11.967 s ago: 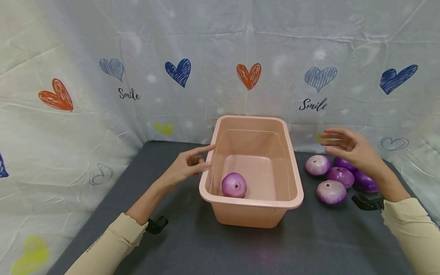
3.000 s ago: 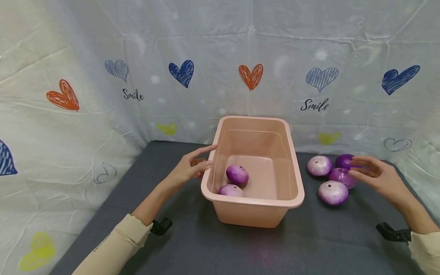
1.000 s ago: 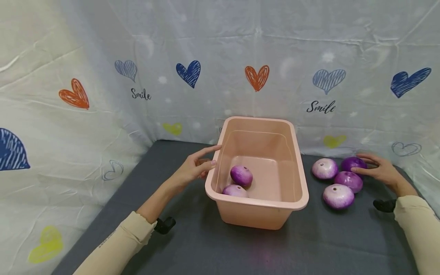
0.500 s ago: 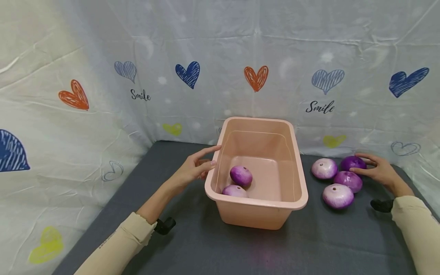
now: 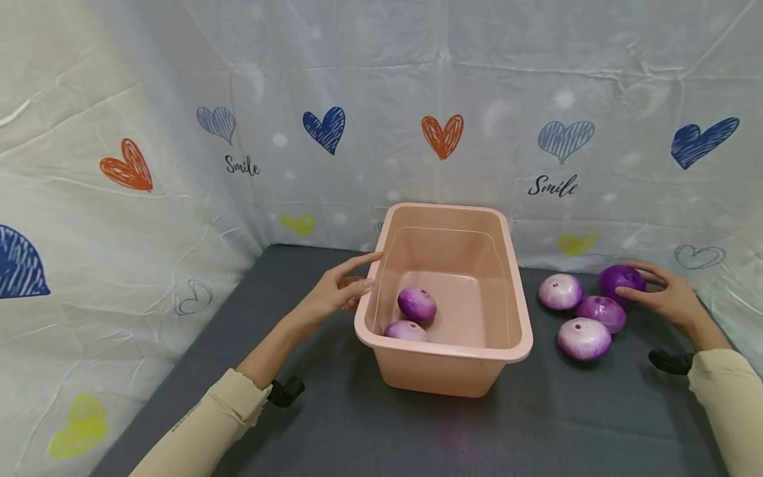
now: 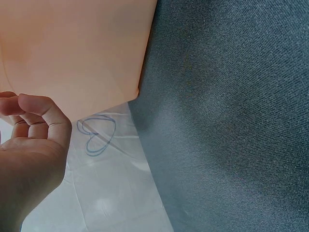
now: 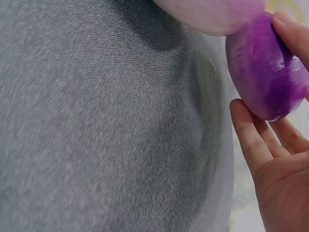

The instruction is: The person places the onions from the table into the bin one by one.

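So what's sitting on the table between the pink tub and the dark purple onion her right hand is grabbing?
In the head view, the pale onion lies between the pink tub and the dark purple onion that the right hand grips.

Your surface is covered in dark grey cloth. A pink tub stands on it near the middle. To the tub's right, three purple onions lie close together directly on the cloth.
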### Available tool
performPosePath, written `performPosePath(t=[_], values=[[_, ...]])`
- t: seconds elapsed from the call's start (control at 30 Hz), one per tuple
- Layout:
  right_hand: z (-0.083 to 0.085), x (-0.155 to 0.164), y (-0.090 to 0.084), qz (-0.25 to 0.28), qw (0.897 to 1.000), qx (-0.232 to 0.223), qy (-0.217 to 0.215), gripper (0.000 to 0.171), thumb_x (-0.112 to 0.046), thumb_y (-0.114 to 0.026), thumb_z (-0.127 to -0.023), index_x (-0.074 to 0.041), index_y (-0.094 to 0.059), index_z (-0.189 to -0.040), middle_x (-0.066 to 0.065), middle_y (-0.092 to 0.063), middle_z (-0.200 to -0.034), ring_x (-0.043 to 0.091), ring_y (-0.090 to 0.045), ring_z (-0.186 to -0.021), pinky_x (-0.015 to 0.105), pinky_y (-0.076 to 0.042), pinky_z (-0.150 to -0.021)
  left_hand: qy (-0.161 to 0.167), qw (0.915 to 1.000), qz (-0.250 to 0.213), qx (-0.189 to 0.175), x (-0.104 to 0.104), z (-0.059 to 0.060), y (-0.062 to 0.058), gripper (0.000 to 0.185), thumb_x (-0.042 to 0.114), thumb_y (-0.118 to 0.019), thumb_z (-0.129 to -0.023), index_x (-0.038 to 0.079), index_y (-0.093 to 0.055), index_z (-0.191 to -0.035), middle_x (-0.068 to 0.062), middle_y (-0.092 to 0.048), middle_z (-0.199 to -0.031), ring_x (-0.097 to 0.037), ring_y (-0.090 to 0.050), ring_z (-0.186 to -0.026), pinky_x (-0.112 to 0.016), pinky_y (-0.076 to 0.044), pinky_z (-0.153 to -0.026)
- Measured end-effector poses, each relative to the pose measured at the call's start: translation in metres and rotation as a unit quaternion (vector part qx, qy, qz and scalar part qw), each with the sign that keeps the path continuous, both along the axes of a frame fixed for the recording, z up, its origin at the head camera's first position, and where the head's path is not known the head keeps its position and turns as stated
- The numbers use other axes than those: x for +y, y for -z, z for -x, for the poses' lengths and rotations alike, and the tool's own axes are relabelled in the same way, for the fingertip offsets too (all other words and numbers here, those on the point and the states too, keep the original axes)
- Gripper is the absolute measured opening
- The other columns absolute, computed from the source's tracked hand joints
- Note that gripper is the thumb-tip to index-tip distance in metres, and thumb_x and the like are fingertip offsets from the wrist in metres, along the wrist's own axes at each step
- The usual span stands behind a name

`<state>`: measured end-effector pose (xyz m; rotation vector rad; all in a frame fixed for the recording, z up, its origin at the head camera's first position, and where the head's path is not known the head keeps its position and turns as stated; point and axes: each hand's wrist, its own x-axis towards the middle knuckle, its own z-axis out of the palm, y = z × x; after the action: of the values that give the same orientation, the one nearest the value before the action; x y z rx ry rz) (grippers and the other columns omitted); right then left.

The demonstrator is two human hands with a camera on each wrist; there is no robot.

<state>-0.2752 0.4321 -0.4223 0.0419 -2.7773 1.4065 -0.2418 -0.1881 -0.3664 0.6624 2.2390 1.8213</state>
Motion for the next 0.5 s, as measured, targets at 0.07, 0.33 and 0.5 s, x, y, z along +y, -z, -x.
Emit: performPosePath(t=[0.07, 0.33, 0.5], values=[[-0.003, 0.001, -0.001, 0.006, 1.000, 0.005, 0.003, 0.076, -0.036, -0.071, -0.098, -0.011, -0.034, -0.159, 0.041, -0.022, -0.153, 0.064, -0.023, -0.135, 0.077, -0.028, -0.096, 0.000, 1.0000, -0.002, 0.001, 0.000, 0.001, 0.000, 0.051, 0.025, -0.062, -0.104, 0.030, -0.049, -0.153, -0.016, -0.040, -0.066, -0.024, -0.041, -0.061, -0.031, -0.040, -0.060], [-0.012, -0.001, -0.006, 0.000, 0.999, 0.039, 0.014, 0.068, -0.032, -0.070, -0.099, -0.016, -0.039, -0.158, 0.040, -0.030, -0.149, 0.061, -0.038, -0.127, 0.015, -0.045, -0.070, 0.000, 1.0000, 0.000, 0.003, 0.000, 0.002, -0.001, 0.051, 0.026, -0.063, -0.103, 0.029, -0.050, -0.152, -0.012, -0.042, -0.066, -0.025, -0.042, -0.063, -0.032, -0.041, -0.061], [-0.016, -0.007, -0.009, 0.008, 0.999, 0.049, 0.011, 0.066, -0.029, -0.070, -0.099, -0.017, -0.040, -0.157, 0.039, -0.032, -0.149, 0.059, -0.040, -0.126, 0.011, -0.043, -0.069, 0.001, 1.0000, -0.001, 0.005, 0.001, 0.002, 0.000, 0.051, 0.025, -0.064, -0.103, 0.028, -0.050, -0.152, -0.013, -0.042, -0.066, -0.026, -0.043, -0.064, -0.033, -0.043, -0.063]])
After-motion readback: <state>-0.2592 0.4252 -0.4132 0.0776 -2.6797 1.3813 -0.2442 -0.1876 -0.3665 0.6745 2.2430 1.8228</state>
